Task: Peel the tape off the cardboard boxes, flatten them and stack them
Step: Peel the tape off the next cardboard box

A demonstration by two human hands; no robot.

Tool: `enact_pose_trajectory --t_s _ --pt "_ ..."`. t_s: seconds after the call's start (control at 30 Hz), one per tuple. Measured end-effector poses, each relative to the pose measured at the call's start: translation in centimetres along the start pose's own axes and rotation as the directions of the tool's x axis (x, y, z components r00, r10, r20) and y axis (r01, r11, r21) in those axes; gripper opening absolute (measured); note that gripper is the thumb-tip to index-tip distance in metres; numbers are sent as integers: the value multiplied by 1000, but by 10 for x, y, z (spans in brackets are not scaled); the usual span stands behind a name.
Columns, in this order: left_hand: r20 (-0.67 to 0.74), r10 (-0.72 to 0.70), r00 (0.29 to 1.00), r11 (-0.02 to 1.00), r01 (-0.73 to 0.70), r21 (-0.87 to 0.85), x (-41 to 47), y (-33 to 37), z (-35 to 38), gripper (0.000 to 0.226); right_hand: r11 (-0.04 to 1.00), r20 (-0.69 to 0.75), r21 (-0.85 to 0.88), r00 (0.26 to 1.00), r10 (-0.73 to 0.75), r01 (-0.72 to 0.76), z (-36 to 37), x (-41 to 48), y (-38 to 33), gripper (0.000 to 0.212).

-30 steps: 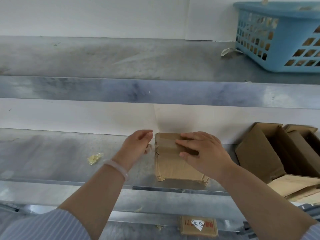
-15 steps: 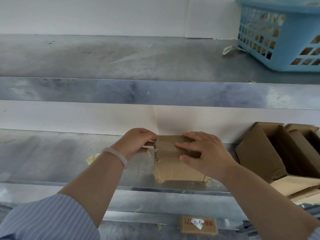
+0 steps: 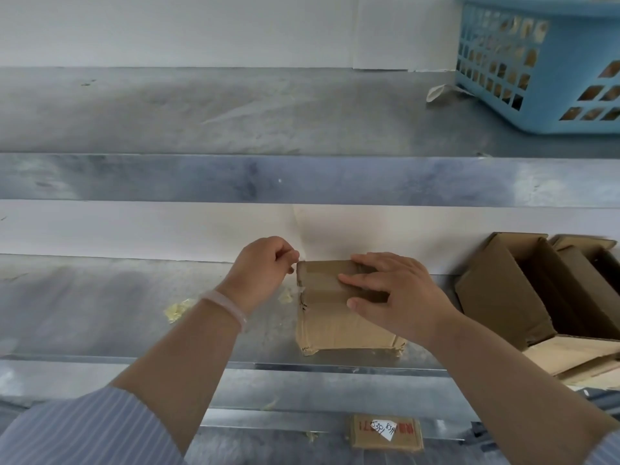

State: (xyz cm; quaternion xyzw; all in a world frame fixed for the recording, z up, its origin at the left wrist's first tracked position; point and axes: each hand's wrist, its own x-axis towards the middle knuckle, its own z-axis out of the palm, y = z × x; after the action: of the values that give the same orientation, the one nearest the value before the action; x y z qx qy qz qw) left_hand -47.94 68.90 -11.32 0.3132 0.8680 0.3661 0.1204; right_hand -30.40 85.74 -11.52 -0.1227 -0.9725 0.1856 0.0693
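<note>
Tape-peeling step. The box (image 3: pixel 335 325) sits on the shelf (image 3: pixel 100 297), pinned under the right hand (image 3: pixel 399 297), fingers flat and straight. The left hand (image 3: pixel 261 268) curls in a pinch just beside the tape (image 3: pixel 318 284) end. Whether it has caught the tape, I cannot tell. Next probably calls for a steady pull away from the pressing fingers.

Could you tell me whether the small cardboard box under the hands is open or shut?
Shut: the small brown cardboard box has its top lying flat, with a tape strip running across it.
</note>
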Motion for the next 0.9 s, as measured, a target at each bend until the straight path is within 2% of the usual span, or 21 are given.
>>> enact_pose_trajectory --t_s 0.07,0.13,0.27,0.33,0.43,0.5,0.53,0.67,0.77,0.9 --pt "-97 57 994 998 -56 16 -10 -1 4 21 1000 10 -5 1000 1 -1 0 1 0 57" --pt "-160 63 985 997 -70 -41 -20 -6 8 23 1000 9 -2 1000 1 0 0 1 0 56" --pt "-186 -83 979 945 18 -327 -33 -9 15 21 1000 11 0 1000 -13 13 1 0 0 56" --pt "-166 -171 971 878 73 -473 -34 -6 15 20 1000 7 3 1000 -16 16 2 1 0 51" --pt "-59 -256 965 802 177 -571 -34 -2 11 11 1000 -1 -7 1000 -23 23 2 1 0 43" --pt "10 -306 952 738 244 -628 -34 -2 8 16 1000 -3 -8 1000 -23 23 2 0 0 42" --pt "8 -318 948 743 255 -618 -34 -3 7 19 1000 0 -11 1000 -22 22 2 0 -1 42" --pt "-147 -243 959 900 167 -402 -37 -1 11 9 999 7 -29 1000 -18 18 2 0 -2 42" --pt "-243 -218 945 944 141 -298 -39 0 14 10 1000 13 -26 1000 -18 18 1 -1 -1 44" --pt "-159 -206 966 935 146 -323 -46 -4 12 11 1000 7 -24 1000 -21 21 3 -2 0 44"
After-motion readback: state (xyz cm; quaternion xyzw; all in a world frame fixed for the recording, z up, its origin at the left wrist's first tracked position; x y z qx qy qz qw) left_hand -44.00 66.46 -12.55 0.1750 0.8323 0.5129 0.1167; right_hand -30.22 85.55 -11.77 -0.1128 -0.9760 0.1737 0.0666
